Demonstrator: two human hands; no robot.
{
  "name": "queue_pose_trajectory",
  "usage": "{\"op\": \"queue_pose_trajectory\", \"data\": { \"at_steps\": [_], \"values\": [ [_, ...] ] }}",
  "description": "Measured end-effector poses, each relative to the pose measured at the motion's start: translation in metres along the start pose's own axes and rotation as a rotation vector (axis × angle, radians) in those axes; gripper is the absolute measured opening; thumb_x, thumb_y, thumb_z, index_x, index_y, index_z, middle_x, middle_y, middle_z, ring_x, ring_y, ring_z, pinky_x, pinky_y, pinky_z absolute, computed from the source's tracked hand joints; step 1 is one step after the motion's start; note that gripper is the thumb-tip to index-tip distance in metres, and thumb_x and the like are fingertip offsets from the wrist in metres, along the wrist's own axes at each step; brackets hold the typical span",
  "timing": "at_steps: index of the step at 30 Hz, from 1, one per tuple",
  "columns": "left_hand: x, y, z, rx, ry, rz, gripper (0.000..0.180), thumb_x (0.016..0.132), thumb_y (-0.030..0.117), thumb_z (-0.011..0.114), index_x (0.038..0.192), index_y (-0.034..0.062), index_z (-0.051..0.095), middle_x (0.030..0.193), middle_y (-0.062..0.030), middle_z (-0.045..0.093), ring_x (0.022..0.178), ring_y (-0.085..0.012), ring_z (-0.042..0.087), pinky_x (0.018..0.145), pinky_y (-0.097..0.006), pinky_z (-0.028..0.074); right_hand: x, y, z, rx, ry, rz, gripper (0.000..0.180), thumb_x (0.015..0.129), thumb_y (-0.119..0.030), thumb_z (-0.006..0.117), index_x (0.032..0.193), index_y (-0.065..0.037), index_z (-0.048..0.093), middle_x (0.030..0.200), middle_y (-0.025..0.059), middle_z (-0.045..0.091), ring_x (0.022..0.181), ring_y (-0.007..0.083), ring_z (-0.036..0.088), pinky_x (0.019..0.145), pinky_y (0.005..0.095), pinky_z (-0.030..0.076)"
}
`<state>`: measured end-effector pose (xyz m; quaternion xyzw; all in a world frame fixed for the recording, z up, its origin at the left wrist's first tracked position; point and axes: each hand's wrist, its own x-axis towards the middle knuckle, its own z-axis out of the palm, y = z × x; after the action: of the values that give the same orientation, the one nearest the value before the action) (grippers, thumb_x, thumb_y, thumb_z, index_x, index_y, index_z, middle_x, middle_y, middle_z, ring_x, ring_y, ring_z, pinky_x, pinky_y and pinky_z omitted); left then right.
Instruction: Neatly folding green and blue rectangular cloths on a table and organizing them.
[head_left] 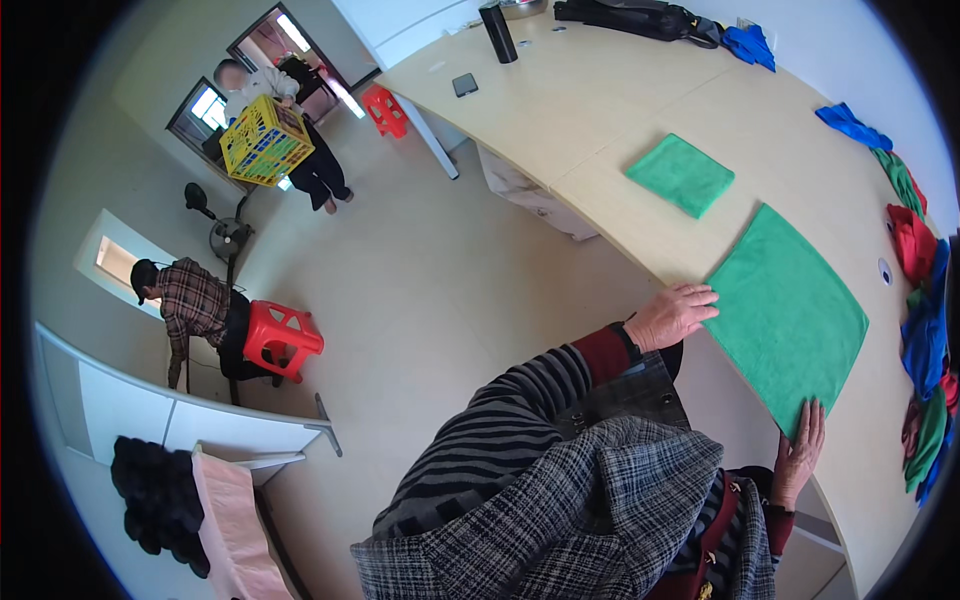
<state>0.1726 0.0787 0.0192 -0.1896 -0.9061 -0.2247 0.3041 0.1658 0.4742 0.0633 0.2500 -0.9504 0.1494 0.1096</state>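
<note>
Your left hand [672,314] is touching the left corner of the large cloth [790,310], which is lying flat on the table [590,115], right of the frame's centre; whether it is pinching, I cannot tell. Your right hand [797,462] is resting slightly spread fingers on the lower corner. A folded cloth [682,175] is lying above, upper right.

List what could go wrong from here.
The large green cloth reaches the near edge of the table, so it might slip over if the left hand and right hand, at two corners, pull back.

The black cylinder stands upright, so a knock could topple it.
</note>
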Motion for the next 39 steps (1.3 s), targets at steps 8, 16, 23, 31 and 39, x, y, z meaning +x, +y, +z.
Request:
{"op": "queue_pose_trajectory", "data": {
  "at_steps": [8, 16, 23, 31, 39],
  "values": [
    [0.001, 0.004, -0.001, 0.014, 0.081, -0.001, 0.027, 0.078, 0.010, 0.072, 0.104, 0.0060, 0.071, 0.122, -0.0087, 0.067, 0.119, -0.0247, 0.061, 0.104, -0.038, 0.049, -0.011, 0.018, 0.013, 0.004, 0.069, -0.042, 0.069, 0.083, 0.011, 0.054, 0.148, -0.010, 0.048, 0.155, 0.0124, 0.045, 0.144, 0.0341, 0.040, 0.119, 0.0455, 0.033],
    [-0.001, 0.009, -0.005, 0.013, 0.119, -0.024, 0.024, 0.079, 0.008, 0.069, 0.103, 0.0057, 0.070, 0.121, -0.0096, 0.068, 0.119, -0.0259, 0.061, 0.103, -0.038, 0.049, -0.015, 0.017, 0.014, 0.022, 0.107, -0.056, 0.069, 0.081, 0.010, 0.052, 0.147, -0.008, 0.049, 0.154, 0.0120, 0.046, 0.145, 0.0347, 0.039, 0.120, 0.0469, 0.032],
    [-0.005, 0.012, -0.018, -0.005, 0.131, -0.052, 0.025, 0.078, 0.004, 0.068, 0.103, 0.0042, 0.071, 0.119, -0.0107, 0.069, 0.118, -0.0272, 0.062, 0.102, -0.039, 0.050, -0.014, 0.003, 0.009, 0.026, 0.087, -0.054, 0.068, 0.081, 0.009, 0.053, 0.147, -0.007, 0.048, 0.154, 0.0125, 0.046, 0.144, 0.0347, 0.039, 0.120, 0.0474, 0.031],
    [0.027, 0.016, -0.056, -0.089, -0.178, -0.069, 0.034, 0.083, 0.003, 0.068, 0.117, 0.0022, 0.069, 0.128, -0.0174, 0.066, 0.116, -0.0353, 0.064, 0.098, -0.044, 0.052, 0.015, 0.020, -0.032, 0.502, -0.048, 0.108, 0.057, 0.093, -0.022, 0.069, 0.145, -0.006, 0.051, 0.146, 0.0178, 0.053, 0.136, 0.0335, 0.049, 0.114, 0.0418, 0.038],
    [0.018, -0.007, -0.069, -0.353, -0.214, -0.238, 0.049, 0.080, 0.009, 0.076, 0.128, 0.0024, 0.064, 0.134, -0.0182, 0.062, 0.122, -0.0339, 0.061, 0.102, -0.039, 0.049, -0.001, 0.235, -0.156, 0.740, 0.522, 0.638, 0.059, 0.101, -0.033, 0.060, 0.150, -0.005, 0.043, 0.099, 0.0030, 0.070, 0.085, 0.0098, 0.065, 0.073, 0.0235, 0.048]
  ]
}}
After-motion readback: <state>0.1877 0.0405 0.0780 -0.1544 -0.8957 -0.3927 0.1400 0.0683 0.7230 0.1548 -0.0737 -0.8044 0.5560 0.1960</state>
